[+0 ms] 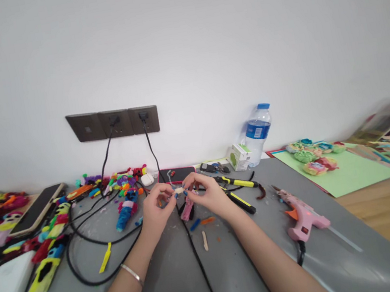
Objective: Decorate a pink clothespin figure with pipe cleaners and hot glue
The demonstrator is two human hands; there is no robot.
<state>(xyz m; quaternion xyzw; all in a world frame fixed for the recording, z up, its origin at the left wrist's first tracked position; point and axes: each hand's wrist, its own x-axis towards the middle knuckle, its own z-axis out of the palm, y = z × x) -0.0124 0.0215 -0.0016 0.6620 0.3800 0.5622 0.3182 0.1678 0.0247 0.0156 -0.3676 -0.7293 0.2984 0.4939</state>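
My left hand [156, 209] and my right hand [208, 193] meet above the grey mat [168, 291], fingers pinched together on a small pale piece [179, 190] held between them. Just below the hands lie a pink fuzzy piece [187, 210], a blue scrap [195, 224], an orange scrap [207, 220] and a pale stick [204, 240]. A black cable [200, 266] runs under my hands toward me.
A pink glue gun [303, 217] lies at the right, yellow-handled tools [238, 191] near my right hand. Colourful fuzzy figures [125, 198] and a phone [36, 209] crowd the left. A water bottle [258, 135], a small box [238, 156] and wall sockets [113, 123] stand behind; green paper [350, 169] is at right.
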